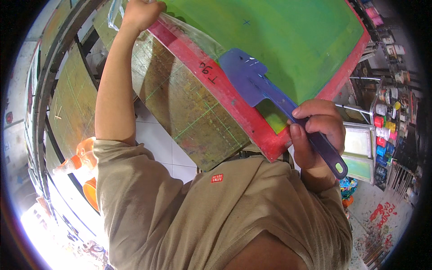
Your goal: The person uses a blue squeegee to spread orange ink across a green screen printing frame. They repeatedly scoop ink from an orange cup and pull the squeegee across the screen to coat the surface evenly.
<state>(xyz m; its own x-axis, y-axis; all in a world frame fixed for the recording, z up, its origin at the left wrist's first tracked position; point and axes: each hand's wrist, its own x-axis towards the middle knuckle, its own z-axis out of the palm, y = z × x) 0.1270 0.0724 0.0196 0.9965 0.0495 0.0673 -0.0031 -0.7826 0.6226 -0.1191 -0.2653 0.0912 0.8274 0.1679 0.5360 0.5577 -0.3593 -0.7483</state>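
Observation:
A purple plastic spatula (252, 81) with a broad flat blade is in my right hand (319, 126), fingers and thumb closed round its long handle. The blade lies over the near red edge of a screen printing frame (245, 119). Green mesh (270, 27) fills the frame, with a small dark cross on it. At the frame's far left corner, my left hand (143, 14) is closed on the red edge. Crinkled clear plastic (193, 36) runs along the edge beside this hand, and more of it shows to the hand's left.
A stained printing board (184, 108) with green guide lines lies below the frame; another board (72, 94) stands to the left. On the right are shelves of ink jars (382, 132) and a smaller framed screen (360, 148). Orange containers (91, 191) sit at the left.

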